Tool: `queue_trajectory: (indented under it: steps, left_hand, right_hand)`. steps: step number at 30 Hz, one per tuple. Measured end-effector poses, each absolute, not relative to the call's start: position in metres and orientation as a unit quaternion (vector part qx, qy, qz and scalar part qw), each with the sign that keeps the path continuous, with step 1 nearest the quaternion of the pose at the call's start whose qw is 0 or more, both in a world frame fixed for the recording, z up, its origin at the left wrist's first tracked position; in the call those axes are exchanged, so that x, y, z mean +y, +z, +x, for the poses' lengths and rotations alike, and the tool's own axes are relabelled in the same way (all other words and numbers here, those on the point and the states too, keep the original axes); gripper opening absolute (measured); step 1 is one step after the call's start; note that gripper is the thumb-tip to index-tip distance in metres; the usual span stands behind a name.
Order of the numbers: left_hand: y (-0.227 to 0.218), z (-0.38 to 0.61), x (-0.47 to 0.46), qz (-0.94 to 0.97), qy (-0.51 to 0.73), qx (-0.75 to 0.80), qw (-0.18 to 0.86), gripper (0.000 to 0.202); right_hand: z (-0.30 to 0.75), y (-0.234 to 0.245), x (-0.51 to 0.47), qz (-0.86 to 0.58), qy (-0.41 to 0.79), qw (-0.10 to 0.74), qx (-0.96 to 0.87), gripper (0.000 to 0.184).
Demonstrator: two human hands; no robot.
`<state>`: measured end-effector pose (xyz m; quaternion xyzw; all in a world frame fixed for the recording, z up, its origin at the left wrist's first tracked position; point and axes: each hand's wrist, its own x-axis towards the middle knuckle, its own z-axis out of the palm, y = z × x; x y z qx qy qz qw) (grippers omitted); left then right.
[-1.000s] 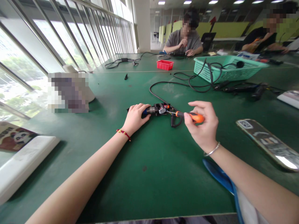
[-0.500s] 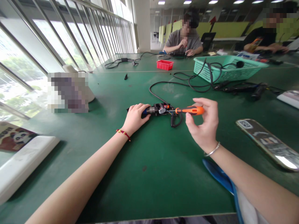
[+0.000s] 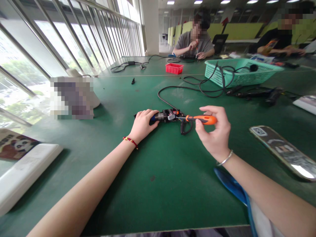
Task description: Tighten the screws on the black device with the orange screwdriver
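Note:
My left hand (image 3: 142, 124) is closed over the near end of a small black device (image 3: 166, 116) with exposed parts, pressing it to the green table (image 3: 158, 171). My right hand (image 3: 214, 131) pinches the orange handle of a screwdriver (image 3: 201, 119) between thumb and fingers. The screwdriver's thin shaft points left, with its tip at the device's open inside. A black cable (image 3: 184, 127) runs from the device and loops away across the table.
A phone (image 3: 283, 152) lies at right, and a white box (image 3: 23, 172) at left. Farther back stand a teal basket (image 3: 242, 71) with cables, a red tray (image 3: 174, 68), and black tools (image 3: 256, 93). Two people sit across the table. A blue strap (image 3: 232, 186) lies by my right arm.
My right hand has turned the screwdriver handle between its fingers, lifting then lowering it slightly. The left hand and the device have stayed still.

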<state>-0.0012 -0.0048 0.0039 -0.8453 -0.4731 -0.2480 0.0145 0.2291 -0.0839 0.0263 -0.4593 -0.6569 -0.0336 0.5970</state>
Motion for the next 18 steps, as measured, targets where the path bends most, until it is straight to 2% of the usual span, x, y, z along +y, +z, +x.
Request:
queue_trajectory:
  steps: [3,8,10,14,16,18]
  left_hand:
    - [0.0039,-0.0008,-0.0052,-0.845,-0.248,-0.474,0.015,0.034]
    - [0.0042,-0.0003,-0.0054,-0.845,-0.246,-0.475,0.017,0.034]
    - [0.0041,-0.0005,-0.0051,-0.845,-0.247,-0.473,0.018,0.034]
    - [0.0034,-0.0013,-0.0046,-0.845,-0.249,-0.472,0.019,0.034]
    - [0.003,-0.0015,-0.0046,-0.845,-0.249,-0.473,0.02,0.034]
    - [0.0029,-0.0014,-0.0047,-0.845,-0.248,-0.473,0.021,0.034]
  right_hand:
    - [0.229,0.0261,-0.0847,-0.493,-0.022,0.573,-0.654,0.012]
    - [0.2288,0.0246,-0.083,-0.429,-0.038,0.62,-0.656,0.035]
    - [0.2288,0.0245,-0.0829,-0.433,-0.039,0.615,-0.658,0.033]
    - [0.2284,0.0257,-0.0849,-0.488,-0.027,0.578,-0.653,0.015]
    - [0.2282,0.0262,-0.0853,-0.488,-0.032,0.58,-0.651,0.015]
    - [0.2282,0.0265,-0.0849,-0.465,-0.039,0.599,-0.651,0.024]
